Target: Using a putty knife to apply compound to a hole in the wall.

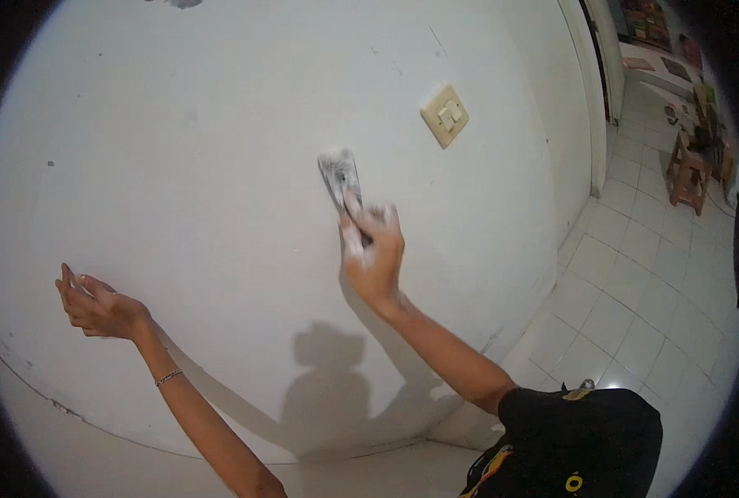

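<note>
My right hand (374,249) is closed round the handle of a putty knife (340,176). White smears cover the blade, which lies at or very near the white wall (245,166), and white residue coats the fingers too. To the left, my left hand (100,307) is raised beside the wall with its fingers loosely curled and apart. I make out no tool in it, though part of the palm is hidden. A chain bracelet (168,378) circles that wrist.
A cream light switch (444,116) is fixed to the wall, up and right of the knife. Dark marks and chips dot the wall. On the right, a tiled floor (602,274) runs back past a door frame (589,91) to a small wooden stool (689,173) and assorted items.
</note>
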### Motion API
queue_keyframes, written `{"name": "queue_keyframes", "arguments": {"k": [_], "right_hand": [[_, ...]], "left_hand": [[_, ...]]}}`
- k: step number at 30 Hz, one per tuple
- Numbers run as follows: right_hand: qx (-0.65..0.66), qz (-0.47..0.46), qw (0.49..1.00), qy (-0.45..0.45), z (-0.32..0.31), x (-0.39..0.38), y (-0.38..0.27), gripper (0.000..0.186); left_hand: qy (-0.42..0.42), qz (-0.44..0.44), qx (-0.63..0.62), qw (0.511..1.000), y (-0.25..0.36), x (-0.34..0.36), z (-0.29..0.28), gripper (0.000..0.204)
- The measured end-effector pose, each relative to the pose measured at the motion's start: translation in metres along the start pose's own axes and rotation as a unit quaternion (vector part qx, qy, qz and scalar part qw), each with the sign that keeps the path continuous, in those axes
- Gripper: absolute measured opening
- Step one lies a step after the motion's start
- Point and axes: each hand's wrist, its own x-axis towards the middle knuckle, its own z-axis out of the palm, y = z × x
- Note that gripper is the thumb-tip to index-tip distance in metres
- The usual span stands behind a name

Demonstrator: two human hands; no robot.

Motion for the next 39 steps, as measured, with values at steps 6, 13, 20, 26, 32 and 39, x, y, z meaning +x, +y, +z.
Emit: {"name": "queue_keyframes", "arguments": {"k": [6, 13, 20, 26, 32, 39], "right_hand": [[-0.058, 0.062, 0.996, -0.034, -0.012, -0.018, 0.008, 0.04], [-0.022, -0.024, 0.999, 0.004, -0.019, -0.007, 0.022, 0.04], [-0.053, 0.098, 0.99, -0.09, -0.034, -0.038, 0.019, 0.04], [-0.031, -0.035, 0.998, -0.041, -0.024, -0.018, 0.032, 0.043], [-0.069, -0.018, 0.991, -0.112, -0.036, -0.042, 0.018, 0.041], [-0.035, -0.077, 0.996, -0.022, 0.009, 0.007, 0.006, 0.034]], "left_hand": [[-0.009, -0.022, -0.012, 1.0, 0.0, 0.001, 0.0, 0.045], [0.004, 0.007, 0.003, 1.0, -0.003, 0.0, 0.001, 0.045], [-0.003, -0.013, -0.004, 1.0, 0.002, 0.001, -0.001, 0.047], [-0.012, -0.01, 0.0, 1.0, 0.002, 0.0, -0.001, 0.05], [0.0, -0.016, 0.004, 1.0, 0.001, 0.0, 0.0, 0.05], [-0.001, -0.01, 0.004, 1.0, 0.004, 0.001, -0.003, 0.049]]}}
